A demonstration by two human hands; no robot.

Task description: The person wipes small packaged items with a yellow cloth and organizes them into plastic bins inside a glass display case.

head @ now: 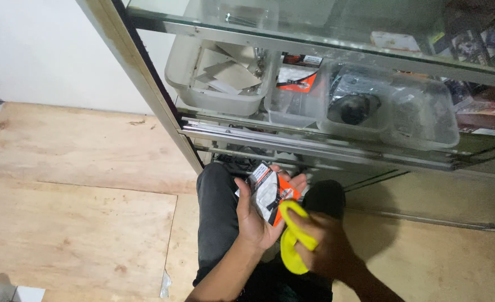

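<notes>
Nearest to me, my left hand [257,215] cupped a small packet [270,193], thumb along its near edge and fingers curled under its far side. My right hand [328,249] was blurred; its fingers were pressed together around a yellow cloth [292,237], which touched the packet's lower corner. Both hands hovered over my knees in dark trousers [216,207], just in front of the cabinet's [147,95] lower edge.

As far as I could judge, the wiping was under way: one packet was out and in hand, while the rest sat on the shelf [314,142] above. Whether this packet was already clean I could not tell.

The packet looked glossy, flat plastic, clear with orange and black card. The cloth was soft, rubbery-looking, folded in a loop. The floor [79,190] was pale plywood, matt, with seams. Farther off, the cabinet had a metal frame and glass shelves. On the shelf stood clear plastic tubs [359,112] and a white bin [219,100] at its left end, holding paper scraps.
</notes>
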